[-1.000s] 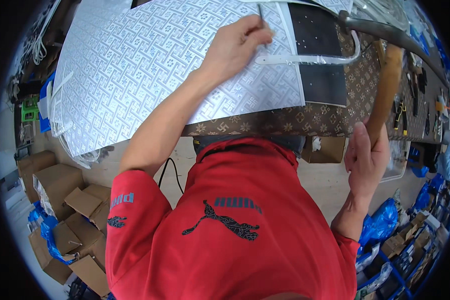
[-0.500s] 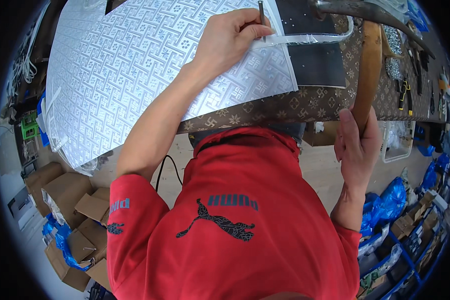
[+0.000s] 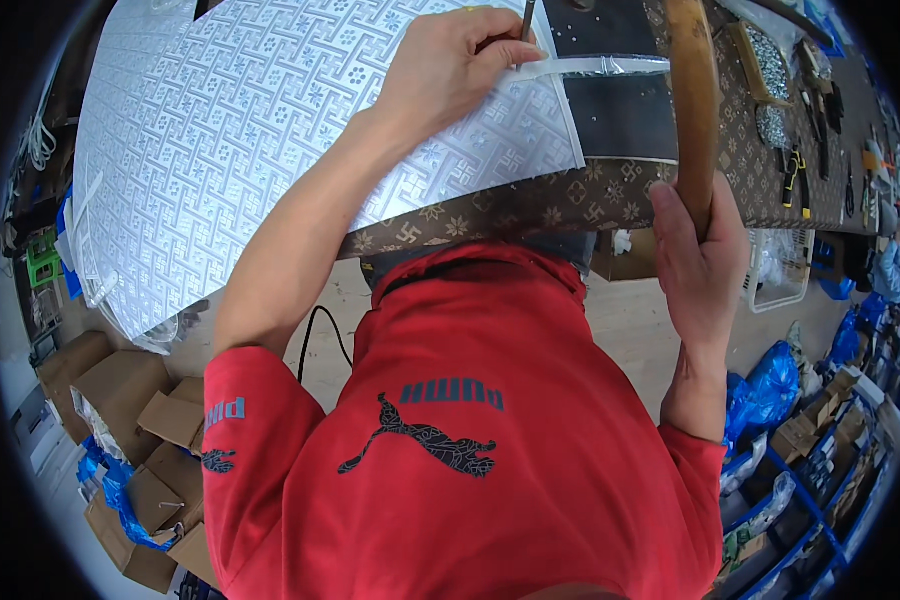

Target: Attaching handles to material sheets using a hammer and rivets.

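Note:
My left hand point(image 3: 455, 65) is closed around a slim metal punch point(image 3: 528, 22), held upright near the right edge of a silvery patterned sheet point(image 3: 260, 130). Beneath those fingers begins a clear plastic-like strip point(image 3: 610, 67), which runs right across a black mat point(image 3: 620, 125). My right hand point(image 3: 705, 260) grips the lower end of a hammer's wooden handle point(image 3: 695, 100), raised over the table's near edge. Most of the hammer's head lies beyond the upper edge of the view. The punch's tip is hidden by my left hand.
On the brown patterned tabletop point(image 3: 490, 212), a tray of small metal pieces point(image 3: 765, 65) sits to the right, with yellow-and-black pliers point(image 3: 796, 182) nearby. Below stand a white basket point(image 3: 778, 270) and blue bags point(image 3: 770, 385). Cardboard boxes point(image 3: 120, 395) are piled at lower left.
The hammer has shifted left and up, so its head has mostly left the view. My left hand still holds the punch at the strip. The whole view has shifted slightly.

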A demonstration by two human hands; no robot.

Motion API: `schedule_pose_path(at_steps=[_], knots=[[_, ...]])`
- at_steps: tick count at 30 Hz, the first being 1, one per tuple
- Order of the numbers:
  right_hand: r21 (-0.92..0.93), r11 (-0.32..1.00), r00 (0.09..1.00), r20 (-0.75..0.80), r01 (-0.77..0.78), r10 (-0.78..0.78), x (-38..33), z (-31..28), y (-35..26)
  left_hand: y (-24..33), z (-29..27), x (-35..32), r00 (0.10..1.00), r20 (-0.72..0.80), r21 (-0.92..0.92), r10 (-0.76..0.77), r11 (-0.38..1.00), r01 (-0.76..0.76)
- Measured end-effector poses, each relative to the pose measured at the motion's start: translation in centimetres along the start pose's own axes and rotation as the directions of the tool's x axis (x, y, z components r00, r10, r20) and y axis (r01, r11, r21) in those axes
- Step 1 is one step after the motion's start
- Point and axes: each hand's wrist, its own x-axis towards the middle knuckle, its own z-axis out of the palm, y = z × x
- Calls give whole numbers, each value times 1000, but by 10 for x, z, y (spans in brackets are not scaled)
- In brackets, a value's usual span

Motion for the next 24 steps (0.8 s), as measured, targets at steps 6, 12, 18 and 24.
schedule_pose_path(at_steps=[6, 12, 18, 24], knots=[[-207, 968, 990, 47, 141, -134, 5, -6, -9, 3, -1, -1, 999, 0, 41, 45, 998, -45], [-352, 884, 940, -29, 307, -339, -3, -36, -51, -2, -2, -3, 991, -41, 130, 125, 984, -118], [-63, 948, 947, -56, 312, -316, 3, -25, -21, -1, 1, -3, 975, -59, 118, 216, 971, -208], [-196, 974, 994, 21, 114, -112, -2, -32, -6, 17, -2, 2, 998, -59, 229, -34, 972, 47]])
